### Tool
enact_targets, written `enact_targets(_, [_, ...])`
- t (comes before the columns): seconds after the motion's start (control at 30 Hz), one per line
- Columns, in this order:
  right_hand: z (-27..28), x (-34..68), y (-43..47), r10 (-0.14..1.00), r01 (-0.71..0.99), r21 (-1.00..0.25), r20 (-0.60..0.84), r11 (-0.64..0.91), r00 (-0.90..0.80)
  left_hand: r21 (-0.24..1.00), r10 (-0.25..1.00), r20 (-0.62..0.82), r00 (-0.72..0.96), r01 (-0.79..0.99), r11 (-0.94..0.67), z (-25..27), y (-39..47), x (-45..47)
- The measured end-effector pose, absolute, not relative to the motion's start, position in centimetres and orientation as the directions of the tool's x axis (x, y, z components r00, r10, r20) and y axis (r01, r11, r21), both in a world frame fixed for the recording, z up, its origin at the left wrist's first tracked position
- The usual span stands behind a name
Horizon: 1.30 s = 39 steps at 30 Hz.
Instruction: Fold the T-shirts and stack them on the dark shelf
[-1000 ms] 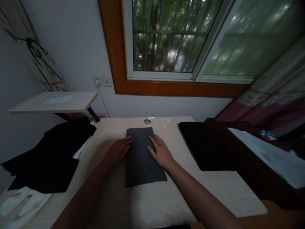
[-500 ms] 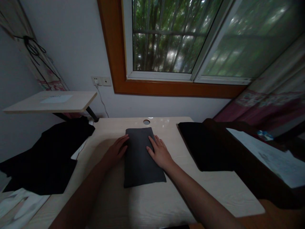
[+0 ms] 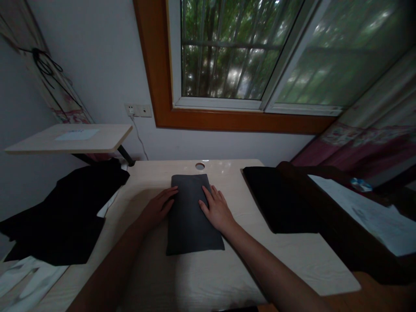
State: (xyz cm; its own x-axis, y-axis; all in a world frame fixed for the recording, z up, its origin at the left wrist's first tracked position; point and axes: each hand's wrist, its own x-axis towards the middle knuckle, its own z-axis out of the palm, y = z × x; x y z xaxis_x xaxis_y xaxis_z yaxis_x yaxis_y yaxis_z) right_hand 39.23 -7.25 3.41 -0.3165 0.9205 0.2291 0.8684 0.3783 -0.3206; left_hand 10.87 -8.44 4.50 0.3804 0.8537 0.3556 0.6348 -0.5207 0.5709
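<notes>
I'm counting two hands (image 3: 159, 207) (image 3: 219, 212), one grey cloth (image 3: 191, 232), one worktop (image 3: 208, 286), one hole (image 3: 200, 166) through it, one shelf (image 3: 39, 141), one paper (image 3: 77, 134) lying on that, two black heaps (image 3: 65, 208) (image 3: 286, 199) (layers in each? no clue, way too dark), plus two sockets (image 3: 131, 109) (image 3: 144, 111), one white cable (image 3: 140, 139), two curtains (image 3: 16, 26) (image 3: 373, 125), and just the one window (image 3: 240, 104), though it's got two panes (image 3: 234, 65) (image 3: 325, 73).

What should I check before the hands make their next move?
1. Grey piece lying on the table: ok.
2. Left hand at its left edge: ok, fingertips over the edge.
3. Right hand on its right side: ok, fingers spread.
4. Near corners uncovered: ok, both show.
5. Black cloth on the left clear of the grey piece: ok, bare tabletop between.
6. Underside of the grey piece smooth: cannot tell, hidden.
</notes>
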Motion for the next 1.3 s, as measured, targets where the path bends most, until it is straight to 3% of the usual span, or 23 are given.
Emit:
enact_targets(0.83, [3.6, 39.3, -7.2, 0.922, 0.846, -0.377, 0.239, 0.378, -0.305, 0.769, 0.903, 0.314, 0.293, 0.480, -0.423, 4.5, -8.3, 11.1])
enact_targets(0.93, [3.7, 39.3, -7.3, 0.911, 0.818, -0.408, 0.259, 0.405, -0.322, 0.790, 0.916, 0.322, 0.242, 0.465, -0.400, 4.8, -8.3, 11.3])
enact_targets(1.03, [3.9, 39.2, -7.5, 0.889, 0.769, -0.448, 0.279, 0.456, -0.364, 0.868, 0.943, 0.321, 0.085, 0.371, -0.329, 5.2, -8.3, 12.1])
enact_targets(1.17, [4.0, 39.0, -7.6, 0.869, 0.708, -0.504, 0.299, 0.494, -0.394, 0.999, 0.990, 0.048, -0.135, 0.018, -0.047, 5.7, -8.5, 13.8])
enact_targets(1.3, [4.1, 38.9, -7.7, 0.860, 0.678, -0.528, 0.301, 0.511, -0.413, 0.936, 0.958, -0.226, -0.176, -0.310, 0.164, 6.2, -8.4, 14.3])
